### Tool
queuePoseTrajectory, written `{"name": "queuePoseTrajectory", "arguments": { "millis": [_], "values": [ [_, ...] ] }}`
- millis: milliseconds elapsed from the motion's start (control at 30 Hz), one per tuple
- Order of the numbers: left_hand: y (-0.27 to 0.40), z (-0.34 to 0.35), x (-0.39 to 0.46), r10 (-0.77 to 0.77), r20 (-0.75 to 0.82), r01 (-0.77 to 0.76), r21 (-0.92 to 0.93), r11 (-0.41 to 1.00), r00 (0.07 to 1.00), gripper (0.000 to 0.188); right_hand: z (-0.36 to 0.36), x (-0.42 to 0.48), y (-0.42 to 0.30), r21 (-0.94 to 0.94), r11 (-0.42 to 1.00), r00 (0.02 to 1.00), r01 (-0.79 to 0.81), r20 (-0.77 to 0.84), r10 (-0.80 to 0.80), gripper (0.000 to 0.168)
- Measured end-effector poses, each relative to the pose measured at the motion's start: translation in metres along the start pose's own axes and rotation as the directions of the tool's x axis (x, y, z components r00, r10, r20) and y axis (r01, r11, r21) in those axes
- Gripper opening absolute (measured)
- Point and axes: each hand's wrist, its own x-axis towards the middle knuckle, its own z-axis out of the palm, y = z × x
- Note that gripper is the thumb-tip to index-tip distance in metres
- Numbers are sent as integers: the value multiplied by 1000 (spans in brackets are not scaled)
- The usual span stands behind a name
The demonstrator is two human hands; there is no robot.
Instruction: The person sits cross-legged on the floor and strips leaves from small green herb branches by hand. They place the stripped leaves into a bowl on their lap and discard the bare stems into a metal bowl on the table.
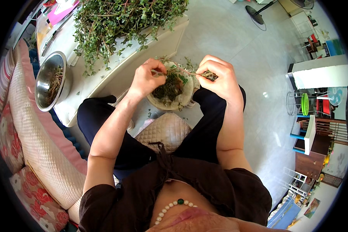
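A thin reddish plant stem stretches between my two hands. My left hand pinches one end between thumb and fingers. At the other end, my right hand grips the stem, with a small bunch of stems in its palm. Below both hands, between my feet, stands a round waste bin with a pale liner, holding dark plant scraps. A big heap of purslane-like greens lies on the table ahead and hangs over its edge. Left of it, a tilted steel bowl holds thin brownish stems.
The pale table has its edge close to my left knee. A quilted seat is between my legs. A couch with floral cushions runs along the left. Fan stands, stools and furniture stand to the right.
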Motion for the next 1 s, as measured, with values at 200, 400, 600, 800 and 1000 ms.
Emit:
{"name": "queuePoseTrajectory", "arguments": {
  "millis": [200, 400, 600, 800, 1000],
  "values": [
    [34, 9, 1, 235, -122, -226, 84, 970, 964, 21, 6, 2, 9, 44, 997, 998, -63, 28, 62, 13],
    [32, 15, 1, 369, 3, -369, 60, 928, 929, 17, 16, 5, 11, 107, 990, 996, -90, 33, 87, 11],
    [37, 15, -1, 360, -15, -359, 68, 931, 933, 12, 20, 7, 11, 155, 981, 992, -121, 46, 115, 10],
    [37, 11, 0, 334, -16, -331, 87, 940, 942, 13, 25, 9, 11, 199, 972, 991, -127, 71, 115, 9],
    [51, -43, 3, 35, -242, -147, -463, 874, 970, 7, 12, 5, 25, 464, 831, 950, -307, 99, 295, 5]
  ]
}}
